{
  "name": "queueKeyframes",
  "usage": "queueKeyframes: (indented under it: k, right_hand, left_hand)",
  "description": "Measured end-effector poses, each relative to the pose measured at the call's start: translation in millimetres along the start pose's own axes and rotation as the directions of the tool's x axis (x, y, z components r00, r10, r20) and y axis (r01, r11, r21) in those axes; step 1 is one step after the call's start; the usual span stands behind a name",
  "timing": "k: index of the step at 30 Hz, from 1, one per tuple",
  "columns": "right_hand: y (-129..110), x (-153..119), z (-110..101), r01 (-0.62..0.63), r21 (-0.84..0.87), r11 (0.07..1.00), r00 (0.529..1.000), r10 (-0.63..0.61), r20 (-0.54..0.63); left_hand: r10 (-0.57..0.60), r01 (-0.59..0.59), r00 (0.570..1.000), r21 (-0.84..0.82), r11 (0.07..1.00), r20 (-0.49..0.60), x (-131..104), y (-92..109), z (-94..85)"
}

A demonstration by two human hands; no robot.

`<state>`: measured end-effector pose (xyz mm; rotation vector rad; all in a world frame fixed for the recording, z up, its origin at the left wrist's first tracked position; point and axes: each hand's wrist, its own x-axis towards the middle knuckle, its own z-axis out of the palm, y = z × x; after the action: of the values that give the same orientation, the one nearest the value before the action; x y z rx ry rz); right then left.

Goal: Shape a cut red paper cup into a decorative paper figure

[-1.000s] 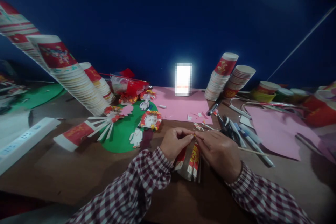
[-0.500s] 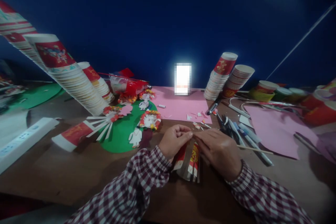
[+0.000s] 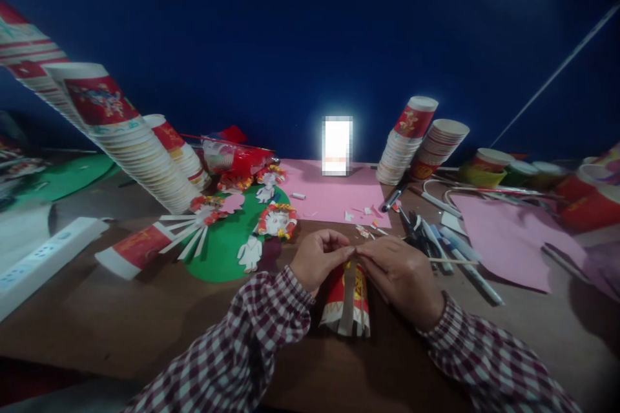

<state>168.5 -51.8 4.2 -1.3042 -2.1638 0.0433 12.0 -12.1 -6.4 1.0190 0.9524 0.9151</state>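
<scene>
Fingers [image 3: 341, 257] of both hands pinch the top of a cut paper cup, low in the middle of a cluttered desk.

The left hand [image 3: 312, 261] has thumb and forefinger closed on the upper end of the cut paper cup [image 3: 334, 300], its other fingers curled. The right hand [image 3: 400, 277] meets it there, fingertips also closed on that end, its back turned up. The cup is red with yellow print, slit into strips that fan toward the near edge of the desk [image 3: 169, 316].

Left of the hands, a green paper disc [image 3: 208, 268] carries white paper figures [image 3: 250, 253] and a red and yellow ring [image 3: 277, 222]. A cup on its side [image 3: 138, 250] lies nearer the left edge, with a white power strip [image 3: 46, 258] beyond it. A tall leaning cup stack [image 3: 145, 148] rises behind.

Toward the far edge, a pink sheet [image 3: 339, 200] lies before a bright, blurred-out screen [image 3: 337, 145]; paper scraps are on its right part. To the right are a smaller cup stack [image 3: 400, 148], pens [image 3: 472, 274] and another pink sheet [image 3: 504, 239], nearer the right edge. A thin stick [image 3: 455, 261] crosses the pens beside the right hand.
</scene>
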Motion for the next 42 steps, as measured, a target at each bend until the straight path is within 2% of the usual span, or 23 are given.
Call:
queueKeyframes:
  k: [5, 10, 15, 19, 22, 30, 34, 36, 40, 42]
  right_hand:
    - [-1.0, 0.2, -1.6, -0.024, 0.036, 0.999, 0.999, 0.023, 0.035]
    - [-8.9, 0.8, -4.3, 0.067, -0.01, 0.998, 0.998, -0.067, 0.013]
    - [-18.2, 1.9, -3.7, 0.062, -0.059, 0.996, 0.998, -0.063, -0.02]
    - [-20.0, 0.2, -1.5, 0.061, -0.091, 0.994, 0.996, -0.067, -0.063]
    - [-20.2, -1.7, 0.4, 0.084, -0.119, 0.989, 0.993, -0.093, -0.069]
    - [-20.3, -6.4, 5.5, 0.156, -0.183, 0.971, 0.98, -0.175, -0.095]
    - [-19.9, -6.9, 5.2, 0.195, -0.209, 0.958, 0.973, -0.216, -0.085]
    - [-19.8, -6.0, 4.7, 0.201, -0.229, 0.952, 0.97, -0.226, -0.089]
    - [-20.3, -1.8, 1.4, 0.222, -0.26, 0.94, 0.964, -0.252, -0.089]
    - [-20.3, -0.3, -1.7, 0.236, -0.258, 0.937, 0.96, -0.266, -0.088]
  left_hand:
    - [-0.04, 0.039, 0.999, 0.032, 0.999, 0.029, 0.3, 3.8, -2.1]
    - [-0.132, 0.105, 0.976, 0.155, 0.982, 0.176, 2.9, 11.6, -12.5]
    - [-0.08, -0.026, 0.95, 0.33, 0.944, 0.302, 0.8, 20.7, -20.6]
    - [-0.051, -0.157, 0.925, 0.502, 0.85, 0.375, -3.0, 27.2, -22.1]
    - [-0.031, -0.226, 0.922, 0.601, 0.767, 0.387, -5.8, 31.4, -22.4]
    - [0.085, -0.34, 0.924, 0.703, 0.624, 0.372, -8.2, 32.3, -24.5]
    - [0.137, -0.405, 0.91, 0.77, 0.493, 0.392, -10.0, 34.4, -23.6]
    - [0.161, -0.447, 0.894, 0.815, 0.368, 0.418, -13.0, 37.3, -20.0]
    - [0.17, -0.472, 0.872, 0.88, 0.05, 0.458, -19.3, 41.7, -10.4]
    - [0.19, -0.456, 0.87, 0.889, -0.036, 0.455, -18.8, 42.0, -8.3]
